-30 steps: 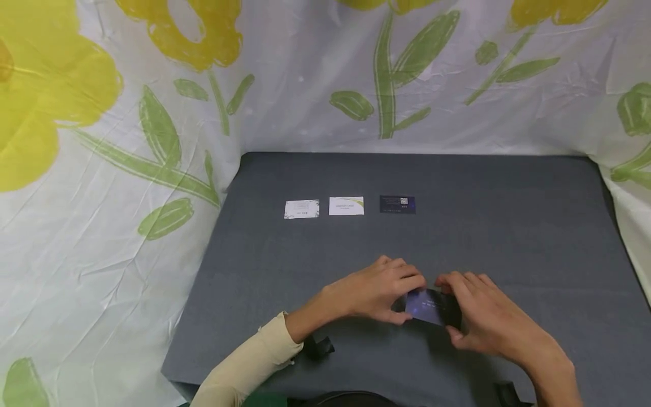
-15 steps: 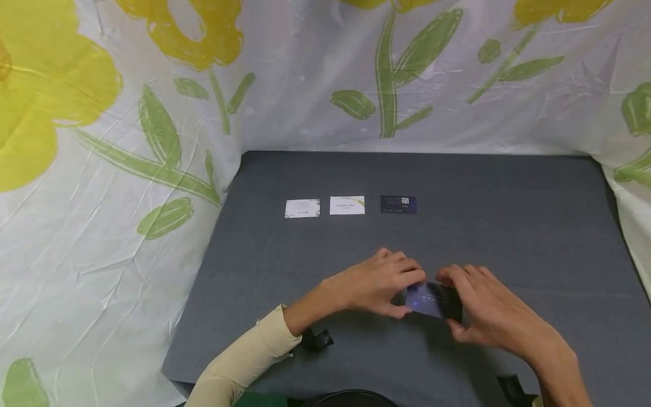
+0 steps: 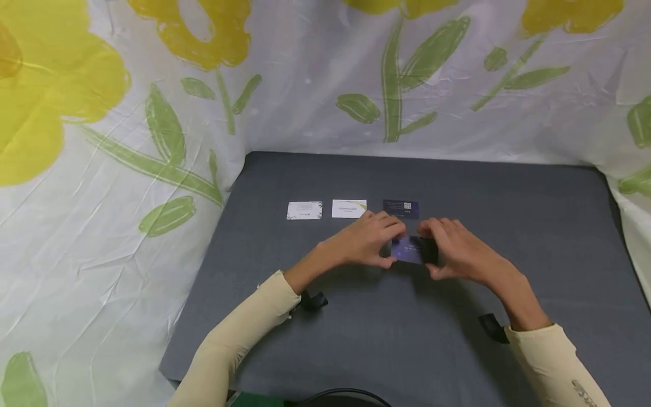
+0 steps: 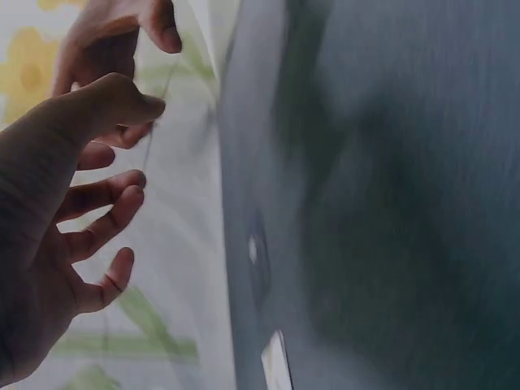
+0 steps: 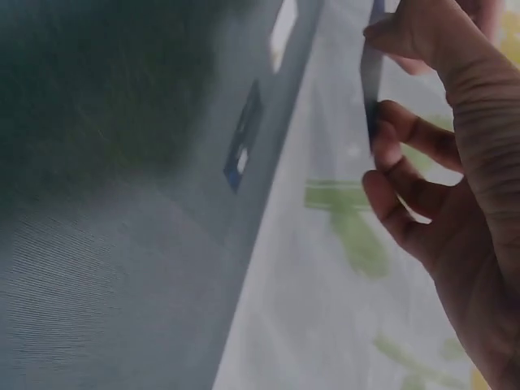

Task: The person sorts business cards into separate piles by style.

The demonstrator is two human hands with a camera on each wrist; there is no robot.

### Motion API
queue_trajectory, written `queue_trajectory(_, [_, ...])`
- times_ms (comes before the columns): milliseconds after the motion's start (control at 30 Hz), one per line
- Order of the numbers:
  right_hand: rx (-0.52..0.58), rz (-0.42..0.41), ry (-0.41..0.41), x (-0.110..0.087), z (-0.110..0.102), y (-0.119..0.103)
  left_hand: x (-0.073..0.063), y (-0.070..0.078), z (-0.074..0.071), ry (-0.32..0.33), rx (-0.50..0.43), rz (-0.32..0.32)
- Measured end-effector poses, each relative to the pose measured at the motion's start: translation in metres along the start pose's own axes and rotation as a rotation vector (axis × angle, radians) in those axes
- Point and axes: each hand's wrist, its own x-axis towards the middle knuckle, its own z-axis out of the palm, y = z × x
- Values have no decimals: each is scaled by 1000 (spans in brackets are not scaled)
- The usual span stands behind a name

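Observation:
Between both hands is a dark purple-black business card (image 3: pixel 409 250), raised over the grey table. My left hand (image 3: pixel 363 240) pinches its left end between thumb and fingers. At the right end my right hand (image 3: pixel 460 249) grips it the same way. The right wrist view shows that card (image 5: pixel 371 81) edge-on between thumb and fingertips. Just beyond the hands a dark card with a QR code (image 3: pixel 400 208) lies flat. To its left are a white card with a green curve (image 3: pixel 351 208) and a white card with a leafy border (image 3: pixel 304 210).
The grey table (image 3: pixel 508 203) runs back to a white curtain (image 3: pixel 305 113) printed with yellow flowers. Black straps (image 3: pixel 492 328) hang from the wrists. A dark rounded object (image 3: pixel 346 398) sits at the table's front edge.
Both hands have moved forward with the held card, toward the row of cards at the back. The lying cards stay in place; the head view has shifted slightly.

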Motion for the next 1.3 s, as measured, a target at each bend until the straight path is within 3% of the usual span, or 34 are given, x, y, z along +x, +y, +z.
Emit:
queue_trajectory(267, [42,63,-110,40,12,52,33,-51,15,-14,-43,-94])
queue_trajectory(500, [77,131,-221,58,26,75,46,-73,34,-12,-66,-135])
queue_trajectory(833, [140,154,-281,59,49,85,50,-79,59,-102,-116,-189])
queue_trajectory(1100, [121,173,-359,59,53,85,51,-77,58,-236,-139,-217])
queue_trajectory(1300, [108,195,-388,61,54,85,49,-79,62,-241,-126,-236])
